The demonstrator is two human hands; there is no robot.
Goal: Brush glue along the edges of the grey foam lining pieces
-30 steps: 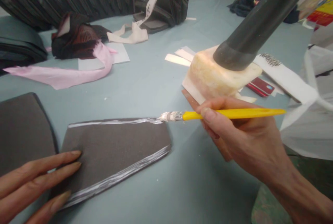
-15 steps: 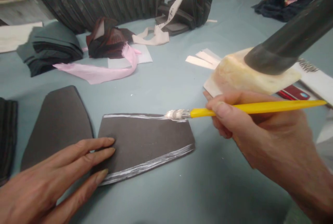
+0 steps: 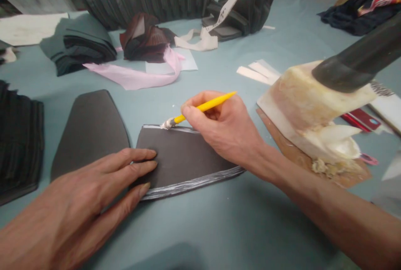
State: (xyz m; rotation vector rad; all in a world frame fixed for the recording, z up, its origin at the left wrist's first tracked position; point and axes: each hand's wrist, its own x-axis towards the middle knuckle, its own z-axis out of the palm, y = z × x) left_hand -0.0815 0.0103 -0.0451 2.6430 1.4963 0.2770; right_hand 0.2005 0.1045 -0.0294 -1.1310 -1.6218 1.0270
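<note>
In my right hand is a brush with a yellow handle, pinched near its metal band. Its white-coated bristles touch the far edge of a dark grey panel, near the left corner. White paste runs in streaks along the panel's far and near edges. My left hand rests flat, fingers stretched out, on the panel's left end. Beside it lies a second dark panel, partly covered by that hand.
At right a crusted, pale container with a black tube stands on a brown board. Stacked dark pieces sit at left. Farther back lie a pink strip, folded dark fabric and a long row of dark pieces.
My right hand has carried the brush left along the panel's far edge, from near its right end to near its left corner. The left hand stays on the panel. The camera view has shifted.
</note>
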